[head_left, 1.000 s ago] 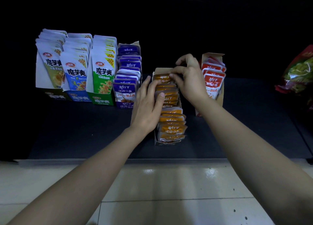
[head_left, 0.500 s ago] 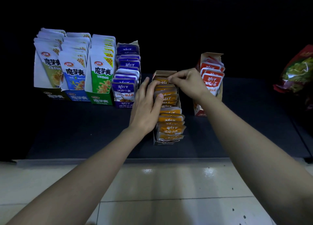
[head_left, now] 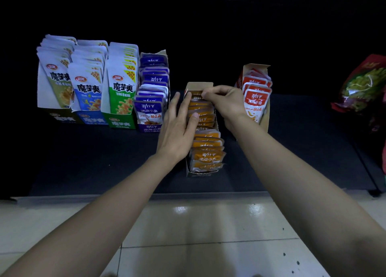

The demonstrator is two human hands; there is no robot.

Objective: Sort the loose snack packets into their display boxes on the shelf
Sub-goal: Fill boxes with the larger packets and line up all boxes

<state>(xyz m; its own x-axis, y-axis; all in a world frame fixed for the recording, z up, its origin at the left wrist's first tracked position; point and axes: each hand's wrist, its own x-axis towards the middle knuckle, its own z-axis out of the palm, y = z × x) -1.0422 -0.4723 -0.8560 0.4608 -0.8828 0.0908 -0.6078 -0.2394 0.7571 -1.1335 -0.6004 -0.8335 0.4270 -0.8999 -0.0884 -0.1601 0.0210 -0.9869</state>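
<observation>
right hand (head_left: 225,103): dropping to the rear of the cardboard display box (head_left: 199,86), curled fingers pinching the back orange packets (head_left: 206,149).
left hand (head_left: 177,130): fingers straight, still bracing the row.
task: orange row probably getting seated.

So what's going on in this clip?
A person is tidying the orange packets in their display box on the dark shelf. The left hand lies flat against the row, steadying it, while the right hand pinches the top of one at the back. Purple packets and red packets stand in their own boxes on either side.
</observation>
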